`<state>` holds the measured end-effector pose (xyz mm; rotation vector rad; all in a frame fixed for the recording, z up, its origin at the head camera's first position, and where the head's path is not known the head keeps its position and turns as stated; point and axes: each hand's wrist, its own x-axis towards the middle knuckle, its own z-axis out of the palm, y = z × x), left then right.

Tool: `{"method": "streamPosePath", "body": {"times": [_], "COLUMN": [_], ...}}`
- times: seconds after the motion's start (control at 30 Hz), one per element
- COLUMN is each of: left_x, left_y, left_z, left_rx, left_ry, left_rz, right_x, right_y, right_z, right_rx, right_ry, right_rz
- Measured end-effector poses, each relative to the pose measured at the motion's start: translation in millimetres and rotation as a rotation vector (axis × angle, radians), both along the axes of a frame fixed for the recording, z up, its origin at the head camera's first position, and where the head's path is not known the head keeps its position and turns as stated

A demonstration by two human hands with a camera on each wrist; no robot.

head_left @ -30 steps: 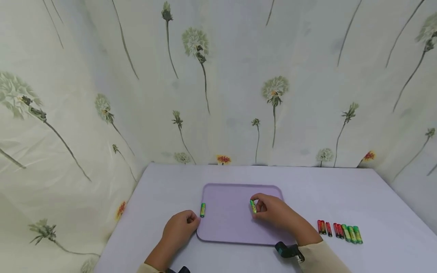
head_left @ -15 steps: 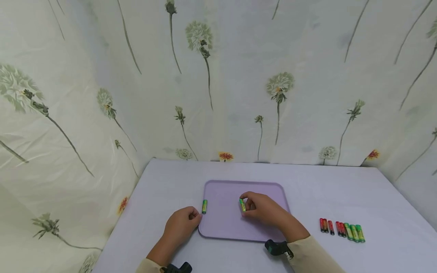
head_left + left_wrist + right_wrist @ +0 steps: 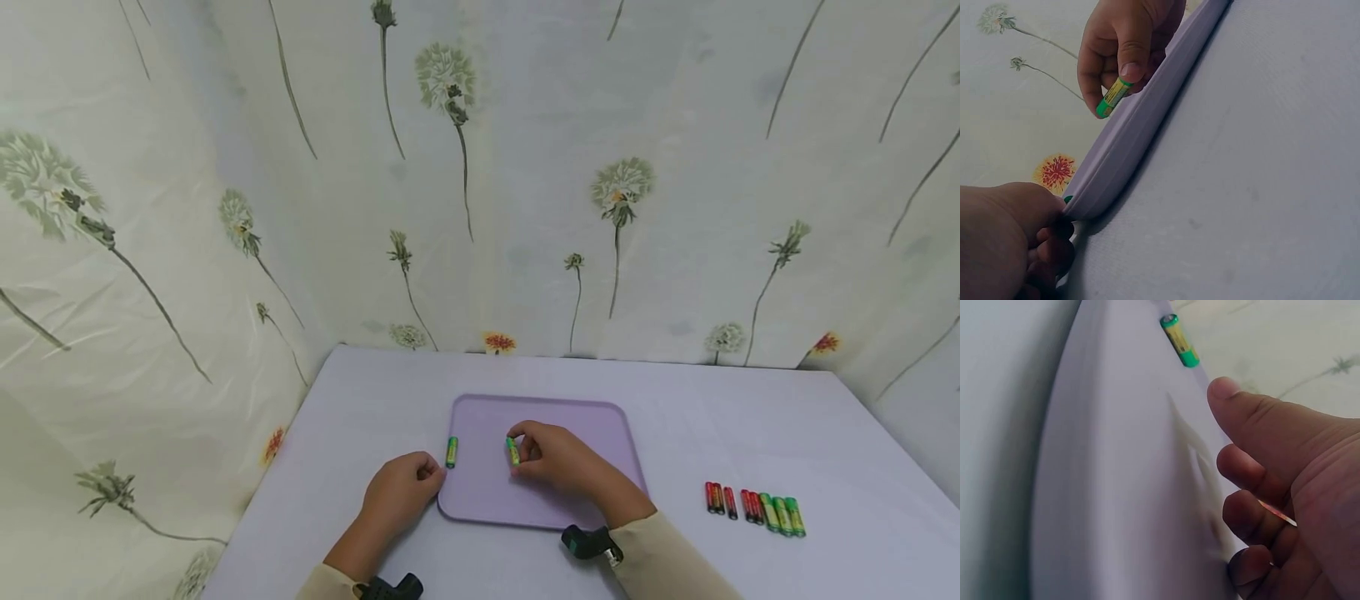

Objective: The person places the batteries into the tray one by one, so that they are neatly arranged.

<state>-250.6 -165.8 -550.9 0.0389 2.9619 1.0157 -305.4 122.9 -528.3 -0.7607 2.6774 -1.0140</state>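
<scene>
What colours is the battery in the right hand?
Green ends with a yellow middle; the battery shows best in the left wrist view.

The tray (image 3: 480, 498) was pale purple on a lavender-white surface (image 3: 675, 425). The battery in the right fingers (image 3: 1134, 53) (image 3: 1114, 97) and the battery at the tray's left edge (image 3: 452, 452) were yellow with green ends. Toward the surface's right edge were red batteries (image 3: 731, 502) and green-and-yellow batteries (image 3: 783, 517). Grey-green dandelions (image 3: 622, 183) patterned the off-white backdrop (image 3: 525, 167).

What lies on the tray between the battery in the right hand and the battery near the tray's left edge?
Nothing: the head view shows only bare tray between the held battery and the lying battery.
</scene>
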Motion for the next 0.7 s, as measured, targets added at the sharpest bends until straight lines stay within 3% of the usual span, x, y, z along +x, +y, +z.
{"method": "streamPosePath", "body": {"times": [0.7], "left_x": [-0.9], "left_y": [-1.8], "left_z": [1.5], "left_rx": [0.006], "left_ry": [0.018], "left_rz": [-0.014], "right_x": [-10.2], "right_y": [-53.2], "right_z": [-3.3], "right_rx": [0.031], "right_ry": [-0.016], "right_rz": [0.011]}}
